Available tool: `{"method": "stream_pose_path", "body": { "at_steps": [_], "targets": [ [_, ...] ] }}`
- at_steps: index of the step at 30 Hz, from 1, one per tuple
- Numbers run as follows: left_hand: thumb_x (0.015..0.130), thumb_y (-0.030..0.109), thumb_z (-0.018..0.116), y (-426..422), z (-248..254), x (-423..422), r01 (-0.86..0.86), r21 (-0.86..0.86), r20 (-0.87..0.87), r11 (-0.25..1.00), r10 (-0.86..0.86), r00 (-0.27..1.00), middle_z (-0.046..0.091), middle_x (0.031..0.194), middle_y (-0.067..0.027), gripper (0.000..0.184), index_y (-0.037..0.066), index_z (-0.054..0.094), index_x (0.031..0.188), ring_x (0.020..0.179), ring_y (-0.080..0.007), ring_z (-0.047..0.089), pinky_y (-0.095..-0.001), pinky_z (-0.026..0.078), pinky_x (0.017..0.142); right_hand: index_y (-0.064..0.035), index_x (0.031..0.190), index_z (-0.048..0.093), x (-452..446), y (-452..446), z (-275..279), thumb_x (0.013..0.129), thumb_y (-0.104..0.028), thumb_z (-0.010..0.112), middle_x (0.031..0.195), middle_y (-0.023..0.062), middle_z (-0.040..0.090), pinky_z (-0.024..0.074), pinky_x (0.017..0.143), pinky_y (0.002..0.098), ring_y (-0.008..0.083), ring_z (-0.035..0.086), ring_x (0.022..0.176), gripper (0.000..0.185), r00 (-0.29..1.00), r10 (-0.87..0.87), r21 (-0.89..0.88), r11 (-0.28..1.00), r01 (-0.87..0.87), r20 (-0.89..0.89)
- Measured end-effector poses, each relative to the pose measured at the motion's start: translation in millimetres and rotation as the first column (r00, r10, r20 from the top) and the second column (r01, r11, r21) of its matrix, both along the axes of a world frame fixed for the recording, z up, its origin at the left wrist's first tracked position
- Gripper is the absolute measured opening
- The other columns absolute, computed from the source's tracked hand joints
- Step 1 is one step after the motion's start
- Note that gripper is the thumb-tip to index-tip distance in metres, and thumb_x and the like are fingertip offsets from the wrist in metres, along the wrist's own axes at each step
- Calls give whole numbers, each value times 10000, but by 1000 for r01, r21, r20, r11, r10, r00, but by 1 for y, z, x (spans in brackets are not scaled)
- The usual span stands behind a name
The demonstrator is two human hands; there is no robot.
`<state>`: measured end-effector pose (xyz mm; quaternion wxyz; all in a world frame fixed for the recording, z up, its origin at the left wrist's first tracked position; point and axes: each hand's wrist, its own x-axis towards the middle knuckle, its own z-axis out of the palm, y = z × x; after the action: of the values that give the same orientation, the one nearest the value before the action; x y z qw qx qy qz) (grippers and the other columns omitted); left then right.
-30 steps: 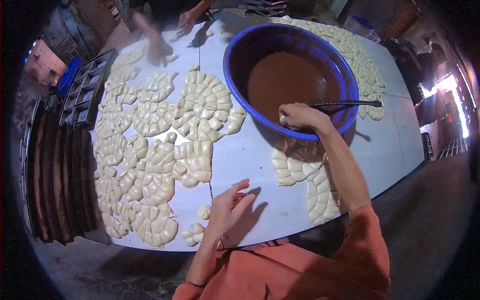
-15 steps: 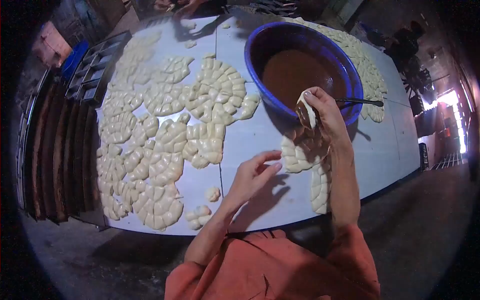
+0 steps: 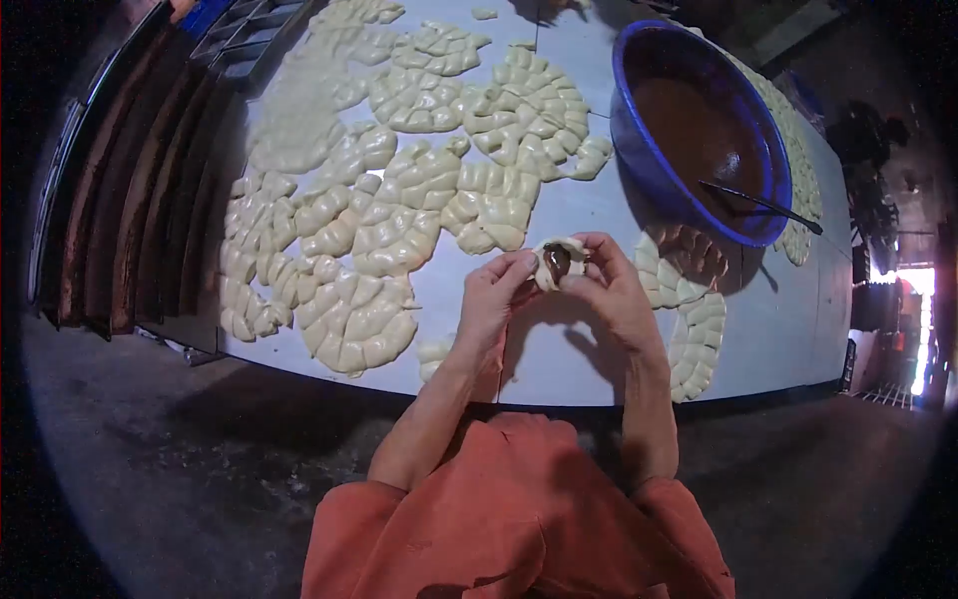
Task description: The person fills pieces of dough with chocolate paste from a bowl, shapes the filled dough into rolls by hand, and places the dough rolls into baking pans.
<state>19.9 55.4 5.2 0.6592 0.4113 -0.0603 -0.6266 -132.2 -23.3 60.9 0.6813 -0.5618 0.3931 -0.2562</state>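
Observation:
Both my hands hold a small piece of pale dough (image 3: pixel 548 279) with brown filling (image 3: pixel 557 260) in its middle, raised above the front part of the table. My left hand (image 3: pixel 492 296) pinches its left edge between thumb and fingers. On the other side, my right hand (image 3: pixel 621 301) grips the right edge with fingers curled. Close by my right hand lie scored dough pieces (image 3: pixel 697 344) and some brown-smeared dough (image 3: pixel 689 252). Beyond it stands a blue basin (image 3: pixel 627 110) of brown filling (image 3: pixel 689 125), with a dark-handled utensil (image 3: pixel 768 205) leaning on its rim.
Many portioned dough pieces (image 3: pixel 399 230) cover the left part of the white table (image 3: pixel 763 329). More dough (image 3: pixel 798 235) lies behind the basin. Dark trays (image 3: pixel 135 200) stand on edge at the left, near a metal divided tray (image 3: pixel 244 40).
My right hand has come away from the basin's edge with the filled dough piece, moving left and nearer to me. My left hand, open before, has taken hold of it too. The view has shifted.

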Motion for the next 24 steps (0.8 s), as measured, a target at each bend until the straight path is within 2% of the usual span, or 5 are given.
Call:
{"method": "stream_pose_path", "body": {
  "at_steps": [3,12,14,18,24],
  "targets": [
    [966,148,673,9,5,6,-64,8,49,998,64,997,720,1004,-75,293,-46,660,1185,841,-125,684,-255,566,744,-23,1350,535,20,20,-14,798,-64,764,1461,195,407,526,967,365,293,606,1168,599,962,-56,-556,824,-107,-268],
    [926,169,737,10,8,12,-110,-66,347,992,126,930,727,992,-60,408,-57,649,1253,821,-60,640,-195,501,657,-19,1130,697,49,34,-24,899,-24,664,1097,124,661,546,797,327,220,664,909,233,934,-231,-703,711,-29,-272],
    [922,193,745,5,16,17,-124,-99,367,987,152,918,726,986,-54,396,-46,668,1228,819,-57,639,-187,497,642,9,1109,695,50,29,-31,946,-57,643,1017,71,689,525,796,288,148,641,888,183,985,-166,-119,980,160,-41],
    [943,251,718,1,28,42,78,72,346,994,-98,933,723,952,-30,329,-10,715,1144,806,-65,657,-212,531,652,27,1212,663,47,31,-5,965,-86,635,997,50,695,500,771,250,103,616,876,273,994,-107,-2,994,107,-31],
    [937,247,718,12,33,44,89,66,362,994,-107,926,709,1011,-27,342,16,695,1189,863,-92,658,-245,561,691,-89,1229,676,38,22,-38,901,-52,706,1116,101,667,488,696,254,144,611,878,331,998,51,-602,798,-22,32]
  ]
}}
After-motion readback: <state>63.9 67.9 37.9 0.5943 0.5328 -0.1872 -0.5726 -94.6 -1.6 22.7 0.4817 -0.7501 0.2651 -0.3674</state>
